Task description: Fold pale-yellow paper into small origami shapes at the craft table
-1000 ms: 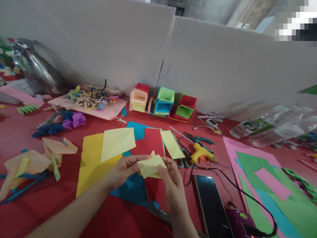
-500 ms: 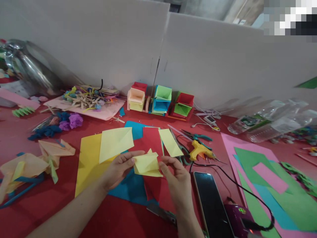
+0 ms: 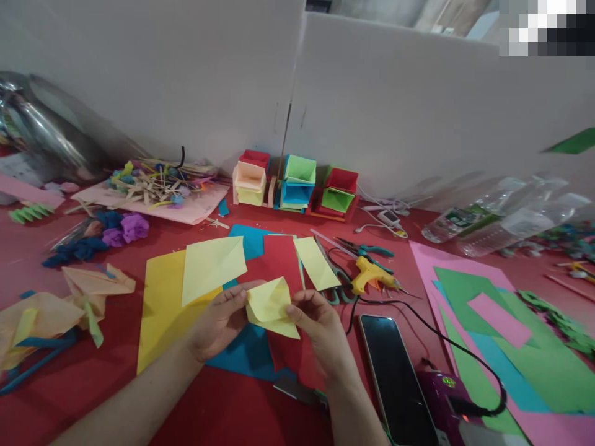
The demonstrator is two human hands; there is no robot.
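Note:
A small folded pale yellow paper [image 3: 271,306] is held above the red table between both hands. My left hand [image 3: 218,322] pinches its left edge with thumb and fingers closed. My right hand [image 3: 320,331] grips its right side, fingers curled on the paper. Under the hands lie a blue sheet [image 3: 248,354], a red sheet [image 3: 283,263] and a large yellow sheet [image 3: 162,306], with a pale yellow folded square [image 3: 211,266] on top of them.
A phone [image 3: 395,375], a yellow glue gun [image 3: 372,279] with its black cord, scissors and pliers [image 3: 367,249] lie to the right. Coloured paper boxes [image 3: 297,186] stand by the white partition. Pink and green sheets [image 3: 506,347] and plastic bottles [image 3: 502,220] lie right.
The folded paper has been turned and refolded between the hands. My right hand let go of its edge for a moment and now grips it again. The view drifted slightly.

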